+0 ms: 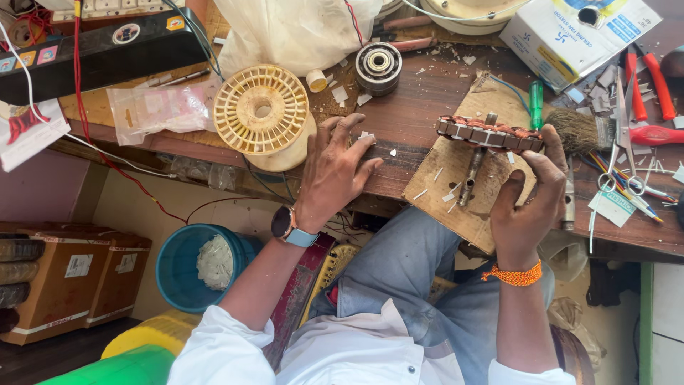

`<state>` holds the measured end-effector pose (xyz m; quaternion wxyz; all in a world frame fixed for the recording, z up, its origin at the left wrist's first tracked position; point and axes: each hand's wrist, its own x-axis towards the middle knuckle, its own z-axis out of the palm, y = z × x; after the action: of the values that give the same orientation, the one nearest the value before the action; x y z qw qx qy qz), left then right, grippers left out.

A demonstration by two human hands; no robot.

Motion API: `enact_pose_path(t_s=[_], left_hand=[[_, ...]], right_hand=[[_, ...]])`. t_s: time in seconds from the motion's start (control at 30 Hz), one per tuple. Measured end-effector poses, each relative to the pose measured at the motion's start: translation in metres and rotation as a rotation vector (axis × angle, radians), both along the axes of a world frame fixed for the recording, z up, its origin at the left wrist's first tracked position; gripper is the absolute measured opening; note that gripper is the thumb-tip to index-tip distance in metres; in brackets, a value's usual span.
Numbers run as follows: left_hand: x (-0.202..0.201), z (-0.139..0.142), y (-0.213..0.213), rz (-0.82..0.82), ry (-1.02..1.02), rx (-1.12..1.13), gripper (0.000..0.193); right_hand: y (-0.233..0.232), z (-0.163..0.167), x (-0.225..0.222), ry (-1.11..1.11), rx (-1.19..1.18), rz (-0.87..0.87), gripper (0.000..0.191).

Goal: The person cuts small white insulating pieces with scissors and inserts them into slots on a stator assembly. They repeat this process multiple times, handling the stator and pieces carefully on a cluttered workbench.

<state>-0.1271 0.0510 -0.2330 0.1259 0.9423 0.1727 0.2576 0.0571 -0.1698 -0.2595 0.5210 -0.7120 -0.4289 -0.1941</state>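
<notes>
My right hand point(526, 196) grips a round motor stator point(490, 134) with copper windings, held on edge over a bare wooden board point(445, 185). A metal shaft point(473, 168) runs down from the stator's middle toward the board. My left hand point(333, 171) rests palm down on the dark wooden bench point(406, 121), fingers spread, fingertips beside small white scraps. It holds nothing. A cream plastic spool point(262, 110) stands just left of that hand.
A steel bearing point(378, 67) lies behind my left hand. A brush point(581, 131), a green screwdriver point(536, 104), scissors point(621, 153) and red-handled pliers point(645, 89) crowd the right side. A blue bucket point(187, 274) and cardboard boxes point(68, 281) stand below the bench.
</notes>
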Motion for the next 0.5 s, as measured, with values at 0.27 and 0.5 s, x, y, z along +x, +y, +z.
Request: enact_pose_path(t_s=[0.27, 0.5], left_hand=[[-0.027, -0.008, -0.016, -0.249, 0.039, -0.013, 0.058], [-0.029, -0.036, -0.01, -0.347, -0.108, -0.014, 0.026]], right_hand=[[0.0, -0.004, 0.002, -0.018, 0.006, 0.004, 0.016], [0.0, -0.01, 0.003, -0.012, 0.009, 0.014, 0.017]])
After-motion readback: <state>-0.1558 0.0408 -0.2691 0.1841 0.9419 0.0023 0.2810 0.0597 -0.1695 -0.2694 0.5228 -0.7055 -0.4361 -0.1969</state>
